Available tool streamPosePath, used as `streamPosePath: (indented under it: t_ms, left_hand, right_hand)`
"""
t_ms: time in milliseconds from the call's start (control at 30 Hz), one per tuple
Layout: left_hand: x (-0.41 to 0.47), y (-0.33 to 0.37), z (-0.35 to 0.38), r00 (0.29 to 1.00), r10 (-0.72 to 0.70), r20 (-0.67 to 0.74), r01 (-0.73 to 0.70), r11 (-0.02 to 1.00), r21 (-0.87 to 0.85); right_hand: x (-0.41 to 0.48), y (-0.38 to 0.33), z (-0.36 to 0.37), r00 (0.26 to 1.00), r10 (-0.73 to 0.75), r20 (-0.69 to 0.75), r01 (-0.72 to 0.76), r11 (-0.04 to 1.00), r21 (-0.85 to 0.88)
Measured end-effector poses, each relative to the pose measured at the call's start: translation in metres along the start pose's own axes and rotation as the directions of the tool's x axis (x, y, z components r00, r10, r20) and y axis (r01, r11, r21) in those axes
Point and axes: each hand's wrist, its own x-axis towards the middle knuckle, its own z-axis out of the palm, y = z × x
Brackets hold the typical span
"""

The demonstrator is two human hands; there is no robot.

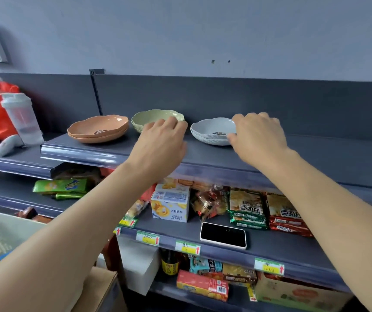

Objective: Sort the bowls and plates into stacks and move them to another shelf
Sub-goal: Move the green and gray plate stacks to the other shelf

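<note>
Three stacks sit side by side on the top shelf [315,152]: orange plates [98,129], green bowls [155,117] and grey bowls [212,129]. The right hand [259,136] has its grip pinching the right rim of the grey bowls, thumb low and fingers over the edge. The left hand [162,140] curls its fingers over the near rim of the green bowls; whether that grip has closed I cannot tell.

A one-sided rim hold is the likely trouble. Lifted that way, a stack would probably tilt, and the lower bowl may stay behind or slip free (these look light and smooth). Anything dropped off the front edge could land on the phone [223,235] below. Dragging the green bowls leftwards might also knock the orange plates just beside them.
</note>
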Motion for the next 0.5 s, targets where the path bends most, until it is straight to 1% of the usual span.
streamPosePath:
  t_ms: [267, 400, 500]
  left_hand:
    - [0.047, -0.021, 0.051, 0.997, -0.055, 0.055, 0.055, 0.998, 0.014]
    - [0.070, -0.031, 0.077, 0.995, -0.034, 0.092, 0.034, 0.999, 0.008]
    - [0.087, -0.040, 0.094, 0.994, -0.010, 0.110, 0.011, 1.000, -0.007]
  right_hand:
    - [0.057, 0.011, 0.053, 0.994, 0.030, 0.100, -0.036, 0.998, 0.059]
    - [0.075, 0.015, 0.076, 0.982, 0.102, 0.156, -0.117, 0.989, 0.087]
    - [0.089, 0.020, 0.092, 0.961, 0.188, 0.205, -0.218, 0.967, 0.135]
